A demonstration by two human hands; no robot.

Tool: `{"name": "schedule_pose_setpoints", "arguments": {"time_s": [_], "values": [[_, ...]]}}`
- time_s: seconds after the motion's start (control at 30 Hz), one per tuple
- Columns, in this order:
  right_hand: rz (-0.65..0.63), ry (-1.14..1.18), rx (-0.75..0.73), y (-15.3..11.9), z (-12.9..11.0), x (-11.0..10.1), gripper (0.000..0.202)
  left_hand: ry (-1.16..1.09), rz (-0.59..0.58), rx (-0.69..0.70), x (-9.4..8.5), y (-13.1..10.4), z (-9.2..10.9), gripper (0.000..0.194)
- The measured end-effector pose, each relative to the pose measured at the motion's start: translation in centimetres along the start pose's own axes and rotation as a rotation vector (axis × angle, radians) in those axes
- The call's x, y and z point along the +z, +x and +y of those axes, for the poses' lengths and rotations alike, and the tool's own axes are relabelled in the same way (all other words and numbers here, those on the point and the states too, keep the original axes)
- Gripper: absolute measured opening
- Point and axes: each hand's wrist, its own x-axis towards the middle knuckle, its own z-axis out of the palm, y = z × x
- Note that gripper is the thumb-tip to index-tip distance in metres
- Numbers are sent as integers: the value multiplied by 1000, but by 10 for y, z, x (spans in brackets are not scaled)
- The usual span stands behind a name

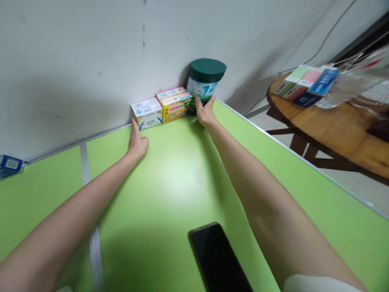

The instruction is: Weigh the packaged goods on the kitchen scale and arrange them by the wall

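Note:
My left hand (137, 142) is at the left end of a white box with blue and green print (147, 112). Its index finger is stretched out along that end, and it grips nothing. Right beside this box, an orange and yellow box pack (174, 106) stands against the wall. A round tub with a dark green lid and a blue and white label (203, 86) comes last in the row, at the right. Around the tub's lower front is my right hand (206, 112), thumb on the front and fingers toward its right side.
A black phone (220, 259) lies on the green tabletop (170, 174) near me. A dark blue box (10, 166) sits at the far left by the wall. Beyond the right edge, a round wooden table (340, 129) bears several coloured boxes (306, 85) and a clear plastic bag (349, 87).

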Motion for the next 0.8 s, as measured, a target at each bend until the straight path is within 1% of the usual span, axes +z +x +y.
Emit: {"name": "schedule_pose_setpoints", "arguments": {"time_s": [0.07,0.1,0.13,0.2,0.23,0.3,0.37,0.4,0.43,0.5,0.57,0.67,0.73,0.8], "values": [[-56,-63,-13,-27,-17,-6,86,-7,-14,-20,-4,-7,6,95],[-82,-90,-31,-44,-26,-9,83,-6,-18,-19,-8,-14,10,94],[-114,-120,-57,-64,-36,-12,80,-5,-24,-10,-14,-24,14,91],[-213,-159,-155,-109,-57,-16,72,-1,-57,24,-31,-54,21,80],[-285,-164,-223,-133,-69,-17,66,8,-90,61,-44,-73,23,74],[-477,-146,-380,-184,-99,-17,49,69,-189,197,-74,-117,26,63],[-682,-97,-535,-234,-135,-16,31,166,-323,352,-109,-163,28,58],[-786,-73,-621,-257,-154,-15,28,204,-385,403,-126,-185,28,57],[-870,-48,-692,-278,-173,-13,28,225,-435,425,-143,-206,28,56],[-996,14,-794,-313,-209,-7,32,212,-482,391,-176,-242,25,56],[-1117,86,-842,-341,-243,4,41,199,-468,327,-207,-272,16,56],[-1288,193,-821,-370,-288,30,52,208,-376,207,-248,-308,-5,55],[-1355,224,-805,-385,-315,52,53,199,-296,126,-271,-326,-22,55],[-1389,208,-830,-397,-337,77,48,166,-202,76,-291,-336,-40,57]]}}
